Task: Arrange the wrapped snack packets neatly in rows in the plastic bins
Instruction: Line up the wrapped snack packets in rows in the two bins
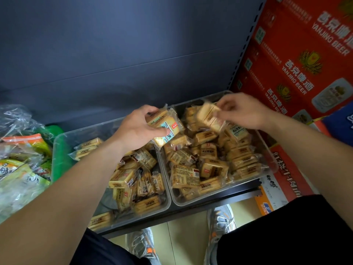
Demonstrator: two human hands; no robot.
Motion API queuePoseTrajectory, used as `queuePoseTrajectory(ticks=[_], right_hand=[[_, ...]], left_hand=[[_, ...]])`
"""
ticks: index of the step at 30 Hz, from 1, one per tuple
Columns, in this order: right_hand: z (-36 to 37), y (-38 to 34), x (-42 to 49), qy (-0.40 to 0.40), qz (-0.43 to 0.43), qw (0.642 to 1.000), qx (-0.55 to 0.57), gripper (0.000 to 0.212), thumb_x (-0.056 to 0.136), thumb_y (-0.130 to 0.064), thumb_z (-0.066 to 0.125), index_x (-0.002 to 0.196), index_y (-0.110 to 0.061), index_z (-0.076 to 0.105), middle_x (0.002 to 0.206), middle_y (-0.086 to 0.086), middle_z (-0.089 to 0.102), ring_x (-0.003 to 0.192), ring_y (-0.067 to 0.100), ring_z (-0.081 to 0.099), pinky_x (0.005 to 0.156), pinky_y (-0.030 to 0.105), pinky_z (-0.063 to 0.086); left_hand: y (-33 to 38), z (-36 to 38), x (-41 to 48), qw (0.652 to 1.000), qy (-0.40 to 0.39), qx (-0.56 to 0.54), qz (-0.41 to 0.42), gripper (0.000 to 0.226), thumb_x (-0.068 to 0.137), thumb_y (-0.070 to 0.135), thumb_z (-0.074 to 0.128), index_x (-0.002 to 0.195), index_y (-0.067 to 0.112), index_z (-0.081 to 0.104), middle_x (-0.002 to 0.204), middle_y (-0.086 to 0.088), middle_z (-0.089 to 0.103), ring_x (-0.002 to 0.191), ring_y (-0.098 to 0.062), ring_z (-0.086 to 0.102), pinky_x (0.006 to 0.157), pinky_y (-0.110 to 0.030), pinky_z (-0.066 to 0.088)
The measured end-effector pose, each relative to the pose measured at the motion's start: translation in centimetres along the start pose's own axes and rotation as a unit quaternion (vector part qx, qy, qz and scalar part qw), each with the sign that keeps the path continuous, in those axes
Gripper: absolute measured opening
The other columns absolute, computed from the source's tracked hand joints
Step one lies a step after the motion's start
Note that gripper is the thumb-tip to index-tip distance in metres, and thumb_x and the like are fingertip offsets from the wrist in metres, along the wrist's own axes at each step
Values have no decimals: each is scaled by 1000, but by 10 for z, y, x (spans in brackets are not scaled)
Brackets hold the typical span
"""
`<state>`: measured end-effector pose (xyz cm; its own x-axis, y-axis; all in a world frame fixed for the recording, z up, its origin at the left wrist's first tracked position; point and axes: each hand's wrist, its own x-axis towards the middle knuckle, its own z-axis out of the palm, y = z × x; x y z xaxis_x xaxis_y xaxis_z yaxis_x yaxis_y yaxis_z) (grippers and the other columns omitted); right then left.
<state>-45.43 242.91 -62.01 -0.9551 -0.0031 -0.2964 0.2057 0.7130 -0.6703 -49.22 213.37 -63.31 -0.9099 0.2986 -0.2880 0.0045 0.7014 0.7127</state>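
Note:
Two clear plastic bins stand side by side on a dark shelf. The left bin (59,148) holds several tan wrapped snack packets (131,180), mostly on its right half. The right bin (191,200) is full of loosely piled packets (210,165). My left hand (137,129) grips a small stack of packets (166,127) above the divide between the bins. My right hand (242,111) pinches one packet (208,115) above the far part of the right bin.
Clear bags of green and orange snacks (23,161) lie left of the bins. Red beer cartons (298,60) stand stacked at the right, with more boxes (280,180) below them. A dark back panel (114,54) rises behind the bins. My shoes (221,220) show below the shelf edge.

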Motion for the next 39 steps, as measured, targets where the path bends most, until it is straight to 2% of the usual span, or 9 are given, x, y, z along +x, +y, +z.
queuePoseTrajectory(ticks=[2, 5, 9, 12, 16, 25, 29, 34, 39], right_hand=[[-4, 13, 8, 95, 37, 994, -30, 25, 94, -36, 70, 113, -20, 67, 95, -6, 71, 80, 10, 66, 67, 25, 49], [-2, 25, 18, 103, 85, 984, -115, 37, 97, -34, 64, 130, -17, 62, 118, 5, 67, 97, 21, 63, 85, 34, 53], [-10, 20, 8, 160, 44, 975, -151, 25, 95, -27, 66, 120, -20, 65, 120, 5, 61, 107, 25, 61, 91, 38, 52], [9, 11, -9, 42, 3, 991, -129, 9, 96, -21, 65, 105, -21, 68, 100, -4, 67, 92, 13, 65, 78, 27, 51], [59, 22, -11, -162, 26, 957, -240, 27, 100, -29, 59, 119, -10, 66, 115, 7, 66, 103, 23, 62, 89, 36, 53], [86, 38, 0, -167, 51, 956, -237, 61, 93, -44, 68, 141, -13, 49, 138, 10, 55, 120, 27, 55, 99, 37, 49], [86, 34, 4, -189, 65, 943, -267, 55, 93, -49, 65, 135, -14, 55, 142, 11, 45, 121, 28, 53, 100, 36, 47], [76, 25, 4, -166, 47, 951, -258, 43, 89, -42, 73, 125, -26, 56, 122, 2, 41, 106, 22, 50, 85, 32, 42], [75, 19, -1, -152, 31, 970, -189, 37, 86, -28, 77, 111, -24, 50, 108, 0, 59, 92, 17, 55, 72, 33, 44]], left_hand=[[3, 3, 0, 1000, -8, 3, 2, 72, 73, 39, 89, 135, 28, 55, 117, 7, 65, 107, -14, 63, 91, -32, 52], [6, 10, 1, 1000, -20, 0, 8, 70, 73, 40, 89, 133, 27, 56, 116, 7, 66, 106, -15, 64, 93, -34, 52], [15, 18, 3, 999, -36, -7, 22, 68, 72, 40, 90, 131, 30, 57, 115, 10, 67, 105, -13, 65, 94, -34, 52], [19, 19, 6, 999, -27, 2, 24, 73, 70, 43, 90, 132, 29, 56, 116, 10, 67, 107, -13, 65, 96, -36, 52], [18, 16, 7, 1000, -9, 6, 21, 74, 70, 43, 90, 134, 28, 57, 117, 9, 66, 107, -14, 64, 99, -42, 52], [11, 9, 3, 1000, -4, 8, 19, 71, 72, 40, 90, 134, 29, 56, 119, 9, 65, 109, -14, 62, 98, -36, 49], [9, 6, 2, 1000, -1, 9, 19, 71, 72, 41, 89, 134, 30, 56, 120, 9, 64, 109, -12, 62, 91, -28, 48], [7, 4, 1, 1000, -4, 3, 21, 72, 72, 40, 90, 134, 29, 56, 121, 7, 65, 109, -13, 63, 92, -31, 51], [7, 5, 0, 1000, -4, 7, 20, 73, 72, 41, 90, 135, 30, 55, 123, 7, 64, 111, -14, 62, 97, -36, 51]])
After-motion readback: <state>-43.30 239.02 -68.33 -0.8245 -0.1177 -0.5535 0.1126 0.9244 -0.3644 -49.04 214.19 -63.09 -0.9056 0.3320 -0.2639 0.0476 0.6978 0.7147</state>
